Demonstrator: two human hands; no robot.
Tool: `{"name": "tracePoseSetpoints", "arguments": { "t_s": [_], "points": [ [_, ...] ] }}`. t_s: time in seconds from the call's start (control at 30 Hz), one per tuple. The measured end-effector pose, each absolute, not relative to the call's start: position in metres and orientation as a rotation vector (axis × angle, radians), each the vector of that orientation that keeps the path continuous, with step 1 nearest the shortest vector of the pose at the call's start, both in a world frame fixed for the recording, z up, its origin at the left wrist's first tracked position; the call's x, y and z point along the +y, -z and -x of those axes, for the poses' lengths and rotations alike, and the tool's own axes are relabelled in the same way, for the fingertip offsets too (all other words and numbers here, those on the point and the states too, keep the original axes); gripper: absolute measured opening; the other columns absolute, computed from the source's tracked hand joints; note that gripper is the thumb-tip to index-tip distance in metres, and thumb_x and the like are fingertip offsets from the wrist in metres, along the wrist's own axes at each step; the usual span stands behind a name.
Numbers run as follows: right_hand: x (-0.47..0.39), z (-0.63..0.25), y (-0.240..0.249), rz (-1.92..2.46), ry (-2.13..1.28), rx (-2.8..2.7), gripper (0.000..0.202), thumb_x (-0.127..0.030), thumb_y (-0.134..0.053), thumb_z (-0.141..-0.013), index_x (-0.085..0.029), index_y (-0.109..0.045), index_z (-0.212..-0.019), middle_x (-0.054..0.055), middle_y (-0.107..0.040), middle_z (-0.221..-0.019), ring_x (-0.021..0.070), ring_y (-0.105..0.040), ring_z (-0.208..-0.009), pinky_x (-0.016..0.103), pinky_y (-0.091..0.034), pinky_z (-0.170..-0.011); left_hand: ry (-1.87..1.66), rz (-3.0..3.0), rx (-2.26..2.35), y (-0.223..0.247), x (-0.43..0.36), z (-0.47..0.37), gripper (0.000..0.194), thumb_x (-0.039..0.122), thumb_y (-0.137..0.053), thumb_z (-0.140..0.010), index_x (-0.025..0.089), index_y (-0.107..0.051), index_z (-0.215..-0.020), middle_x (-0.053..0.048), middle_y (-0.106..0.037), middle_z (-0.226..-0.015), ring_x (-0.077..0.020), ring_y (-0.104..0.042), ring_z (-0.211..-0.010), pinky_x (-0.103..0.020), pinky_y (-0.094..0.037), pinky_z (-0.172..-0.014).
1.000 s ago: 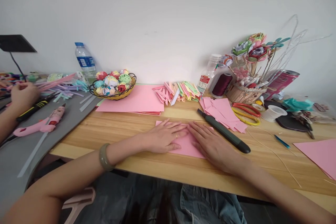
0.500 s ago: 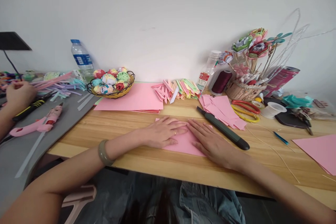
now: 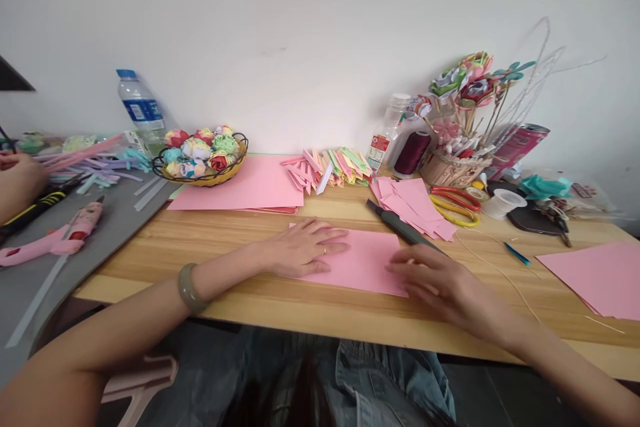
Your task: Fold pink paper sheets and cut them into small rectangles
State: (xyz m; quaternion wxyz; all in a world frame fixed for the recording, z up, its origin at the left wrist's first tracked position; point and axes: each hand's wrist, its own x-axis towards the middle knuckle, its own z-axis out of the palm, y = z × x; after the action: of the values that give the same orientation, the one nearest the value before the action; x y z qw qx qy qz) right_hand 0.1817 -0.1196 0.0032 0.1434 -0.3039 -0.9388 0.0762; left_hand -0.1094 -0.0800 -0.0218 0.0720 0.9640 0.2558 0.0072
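A folded-looking sheet of pink paper lies on the wooden table before me. My left hand rests flat on its left part, fingers spread, with a ring on one finger. At the paper's right edge is my right hand, its fingers loosely bent and a little blurred, with nothing visible in them. Just behind that hand lies a dark green utility knife, its near end partly hidden.
Behind the paper are pink sheets, a basket of paper flowers, folded strips and cut pink pieces. Scissors and a thread spool stand right. At left are a glue gun and another person's hand.
My right hand has lifted off the paper's middle and moved right to its edge, fingers now bent. My left hand stays flat on the paper. The view has turned slightly right.
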Motion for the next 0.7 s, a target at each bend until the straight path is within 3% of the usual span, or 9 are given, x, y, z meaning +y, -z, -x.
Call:
{"name": "tracePoseSetpoints", "arguments": {
  "t_s": [0.33, 0.7],
  "points": [
    [-0.141, -0.194, 0.013, 0.612, 0.479, -2.78, 0.034, -0.008, -0.03, -0.09, -0.01, -0.059, -0.108, 0.013, -0.066, -0.102, 0.0206, -0.06, -0.099, 0.034, -0.053, -0.078, -0.063, -2.919, 0.766, 0.024, -0.079, 0.111, 0.049, 0.045, -0.03, -0.092, 0.028, -0.029, -0.138, -0.003, -0.022, -0.147, -0.0253, -0.021, -0.13, -0.045, -0.013, -0.107],
    [-0.141, -0.19, 0.022, 0.698, 0.779, -2.617, 0.022, -0.009, -0.04, -0.087, -0.009, -0.058, -0.1, 0.011, -0.067, -0.09, 0.0207, -0.062, -0.087, 0.034, -0.051, -0.073, -0.097, -2.906, 0.829, 0.026, -0.08, 0.11, 0.05, 0.048, -0.032, -0.091, 0.029, -0.031, -0.137, -0.003, -0.023, -0.147, -0.0269, -0.026, -0.127, -0.047, -0.019, -0.105]
  ]
}}
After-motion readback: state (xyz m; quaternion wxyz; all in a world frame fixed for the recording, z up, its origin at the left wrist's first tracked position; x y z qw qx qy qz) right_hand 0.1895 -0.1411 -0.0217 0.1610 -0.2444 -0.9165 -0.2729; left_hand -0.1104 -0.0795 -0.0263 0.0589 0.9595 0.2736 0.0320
